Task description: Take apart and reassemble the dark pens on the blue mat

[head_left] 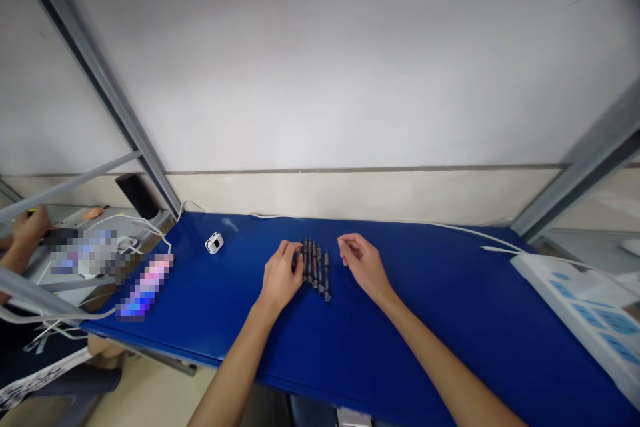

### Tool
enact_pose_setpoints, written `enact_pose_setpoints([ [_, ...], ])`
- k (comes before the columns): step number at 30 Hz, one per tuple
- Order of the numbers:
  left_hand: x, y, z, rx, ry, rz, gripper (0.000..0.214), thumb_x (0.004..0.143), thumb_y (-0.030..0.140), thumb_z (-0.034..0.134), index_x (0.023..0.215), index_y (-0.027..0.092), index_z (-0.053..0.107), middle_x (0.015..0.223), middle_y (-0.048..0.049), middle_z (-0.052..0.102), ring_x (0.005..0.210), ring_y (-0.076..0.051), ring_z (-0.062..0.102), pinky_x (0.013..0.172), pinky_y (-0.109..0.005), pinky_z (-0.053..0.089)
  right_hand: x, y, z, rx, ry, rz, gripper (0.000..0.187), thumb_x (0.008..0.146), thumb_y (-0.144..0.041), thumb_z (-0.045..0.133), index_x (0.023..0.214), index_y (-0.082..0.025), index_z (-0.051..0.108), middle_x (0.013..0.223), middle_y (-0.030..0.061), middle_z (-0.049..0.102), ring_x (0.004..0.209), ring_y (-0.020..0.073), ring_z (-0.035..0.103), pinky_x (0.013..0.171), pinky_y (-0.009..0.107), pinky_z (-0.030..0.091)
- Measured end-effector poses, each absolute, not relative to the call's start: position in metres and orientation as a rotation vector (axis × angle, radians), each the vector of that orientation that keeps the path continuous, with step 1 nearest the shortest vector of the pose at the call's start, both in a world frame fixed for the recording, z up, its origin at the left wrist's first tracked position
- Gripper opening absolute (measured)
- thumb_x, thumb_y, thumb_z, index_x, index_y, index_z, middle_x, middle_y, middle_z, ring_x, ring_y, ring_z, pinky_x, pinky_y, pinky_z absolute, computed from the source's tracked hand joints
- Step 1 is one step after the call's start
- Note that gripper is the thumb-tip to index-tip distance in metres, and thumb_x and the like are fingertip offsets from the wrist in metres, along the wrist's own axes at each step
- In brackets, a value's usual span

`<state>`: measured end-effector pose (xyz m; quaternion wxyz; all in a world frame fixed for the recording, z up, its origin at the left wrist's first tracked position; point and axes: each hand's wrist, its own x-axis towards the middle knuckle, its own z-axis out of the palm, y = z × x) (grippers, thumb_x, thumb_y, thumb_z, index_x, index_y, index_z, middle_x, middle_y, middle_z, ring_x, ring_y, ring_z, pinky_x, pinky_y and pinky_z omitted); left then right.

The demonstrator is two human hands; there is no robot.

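Observation:
Several dark, slim pens [315,267] lie side by side in a row on the blue tabletop [225,307], their long sides pointing away from me. My left hand [283,273] rests at the row's left edge, its bent fingers and thumb closed around the leftmost pen, which they partly cover. To the right of the row, a small gap away from it, is my right hand [363,260]. Its fingers are curled and pressed together at the tips, and nothing shows in them.
A small white device [215,243] stands at the back left. Nearer the left edge lies a blurred, brightly coloured phone-like object [145,287]. A white cable [450,227] runs along the wall. At right is a white-and-blue box [585,313]. Another person's hand [33,230] is at far left.

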<state>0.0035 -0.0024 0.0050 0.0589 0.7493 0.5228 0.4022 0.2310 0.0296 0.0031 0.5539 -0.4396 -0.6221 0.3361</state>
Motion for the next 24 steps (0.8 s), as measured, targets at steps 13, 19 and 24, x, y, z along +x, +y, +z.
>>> enact_pose_setpoints([
  [13, 0.002, 0.0, 0.002, 2.292, 1.634, 1.091, 0.031, 0.097, 0.023, 0.056, 0.127, 0.029, 0.059, 0.118, -0.0056, 0.064, 0.097, -0.022, 0.068, 0.086, -0.036, 0.056, 0.229, 0.024, 0.009, -1.094, -1.558, 0.705, 0.032, 0.101, -0.053, 0.055, 0.101, -0.022, 0.062, 0.074, 0.001, 0.061, 0.063, 0.0184, 0.059, 0.06, 0.032, 0.048],
  [19, 0.003, -0.001, 0.0, 2.27, 1.535, 1.098, 0.032, 0.097, 0.021, 0.055, 0.128, 0.029, 0.058, 0.118, -0.0058, 0.062, 0.09, -0.02, 0.066, 0.086, -0.036, 0.056, 0.224, 0.0, 0.025, -0.979, -2.134, 0.512, 0.062, 0.082, -0.06, 0.079, 0.129, -0.025, 0.059, 0.105, 0.0076, 0.065, 0.096, 0.0269, 0.063, 0.09, 0.043, 0.053],
  [24, 0.003, -0.001, -0.001, 2.263, 1.445, 1.129, 0.036, 0.095, 0.017, 0.056, 0.129, 0.027, 0.058, 0.119, -0.0067, 0.061, 0.089, -0.019, 0.066, 0.089, -0.037, 0.056, 0.214, -0.019, 0.031, -0.947, -2.389, 0.408, 0.098, 0.061, -0.07, 0.09, 0.143, -0.029, 0.054, 0.128, 0.0114, 0.058, 0.121, 0.0364, 0.055, 0.112, 0.055, 0.04],
])
